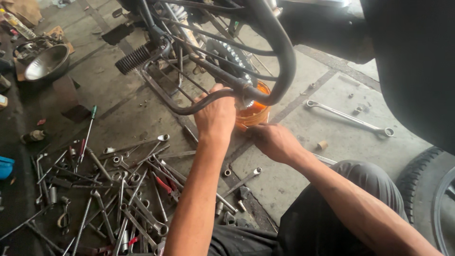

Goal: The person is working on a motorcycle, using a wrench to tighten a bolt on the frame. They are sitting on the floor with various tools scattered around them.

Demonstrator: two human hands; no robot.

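Under the frame, left hand (pixel 215 116) grips the orange tub (pixel 253 111) of grease; right hand (pixel 271 140) closed beside it.

Left hand (pixel 215 116) wrapped round the bent black frame tube (pixel 189 108), right hand (pixel 272 141) against the orange tub (pixel 253 110) at three o'clock, scattered spanners (pixel 128 189) on the floor at seven o'clock.

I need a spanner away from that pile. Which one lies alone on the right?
The long silver ring spanner on the concrete right of the orange tub; the rest lie heaped at left.
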